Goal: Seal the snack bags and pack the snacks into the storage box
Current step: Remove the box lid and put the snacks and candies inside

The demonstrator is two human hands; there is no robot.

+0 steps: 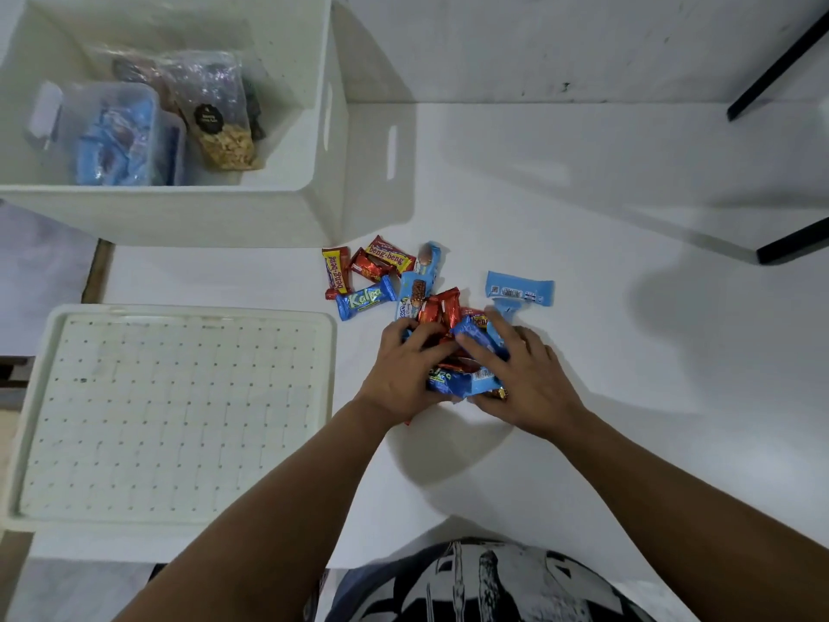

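A heap of small wrapped snack bars (444, 307), red and blue, lies on the white table. My left hand (403, 374) and my right hand (525, 374) close in on the near part of the heap from both sides, fingers curled around a bundle of bars (462, 379). More bars lie loose beyond: a blue Kalpa bar (365, 300), red Beng-Beng bars (388, 258) and a light blue wrapper (520, 291). The white storage box (332, 141) stands at the back left, holding a clear tub of blue snacks (116, 136) and clear bags of nuts (220, 114).
The box's white perforated lid (175, 410) lies flat at the left, close to my left forearm. Black chair or table legs (785, 60) stand at the far right. The table's near edge runs just in front of my body.
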